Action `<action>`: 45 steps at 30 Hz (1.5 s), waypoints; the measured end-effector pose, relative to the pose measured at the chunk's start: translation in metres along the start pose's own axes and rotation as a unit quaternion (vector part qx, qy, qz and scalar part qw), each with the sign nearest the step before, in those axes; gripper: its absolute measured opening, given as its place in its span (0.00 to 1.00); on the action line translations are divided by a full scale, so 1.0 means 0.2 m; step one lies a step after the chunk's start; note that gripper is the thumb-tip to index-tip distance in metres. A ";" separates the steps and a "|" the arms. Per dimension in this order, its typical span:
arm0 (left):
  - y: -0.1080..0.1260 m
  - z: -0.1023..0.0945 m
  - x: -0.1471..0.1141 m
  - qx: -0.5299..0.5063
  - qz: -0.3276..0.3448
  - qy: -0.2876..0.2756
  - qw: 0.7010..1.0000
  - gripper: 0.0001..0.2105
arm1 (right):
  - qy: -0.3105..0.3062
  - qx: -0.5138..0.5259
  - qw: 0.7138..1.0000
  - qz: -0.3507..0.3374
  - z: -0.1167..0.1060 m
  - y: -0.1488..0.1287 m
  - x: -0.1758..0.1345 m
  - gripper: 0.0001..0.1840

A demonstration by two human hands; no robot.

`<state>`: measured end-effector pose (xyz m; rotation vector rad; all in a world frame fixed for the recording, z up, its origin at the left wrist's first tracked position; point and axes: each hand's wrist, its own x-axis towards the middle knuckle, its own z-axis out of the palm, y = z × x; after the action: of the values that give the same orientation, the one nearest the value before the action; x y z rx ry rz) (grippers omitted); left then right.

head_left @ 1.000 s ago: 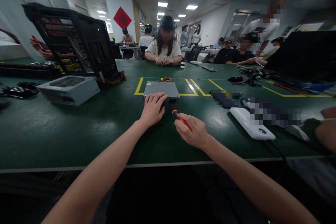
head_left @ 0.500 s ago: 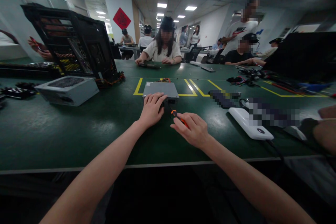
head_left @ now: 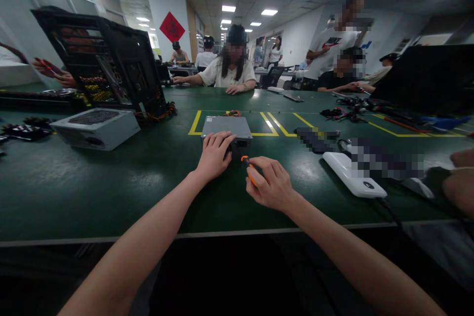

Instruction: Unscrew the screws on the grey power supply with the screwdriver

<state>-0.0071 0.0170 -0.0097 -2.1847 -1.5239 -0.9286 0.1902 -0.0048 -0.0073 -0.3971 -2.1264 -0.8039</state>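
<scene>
A grey computer power supply [head_left: 231, 127] lies on the green tabletop in front of me, its socket side facing me. My left hand [head_left: 216, 154] steadies it, fingers over the top's left part and thumb down at the near side. In my right hand [head_left: 269, 182] is a screwdriver [head_left: 253, 173] with an orange and black handle, held between thumb and fingers. Its thin shaft points at the power supply's near face, below the socket. Whether the tip touches a screw is too small to tell.
Another power supply [head_left: 97, 128] sits left, before an open black computer case [head_left: 107, 59]. On the right lie a white power bank [head_left: 353, 175] with a cable and a bundle of cables [head_left: 344, 112]. Yellow tape [head_left: 195, 122] marks the table. A co-worker [head_left: 229, 69] sits opposite.
My right hand's fingers have shifted around the screwdriver handle, opening a little. My left hand and the power supply stay put. The co-worker opposite has reached an arm out toward the black case.
</scene>
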 end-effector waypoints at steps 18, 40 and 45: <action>0.01 0.02 0.00 -0.025 -0.013 0.027 0.999 0.19 | 0.024 0.016 0.999 0.027 0.02 0.01 0.00 0.13; 0.01 0.02 0.00 0.002 -0.005 0.015 1.000 0.13 | -0.040 -0.021 0.998 -0.040 0.01 -0.02 -0.02 0.09; 0.00 0.03 0.00 0.003 -0.002 0.015 1.000 0.13 | -0.042 0.003 0.997 -0.060 0.01 -0.04 0.00 0.09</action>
<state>-0.0056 0.0199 -0.0138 -2.1551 -1.5171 -0.9533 0.1843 -0.0089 -0.0114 -0.3073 -2.2479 -0.8635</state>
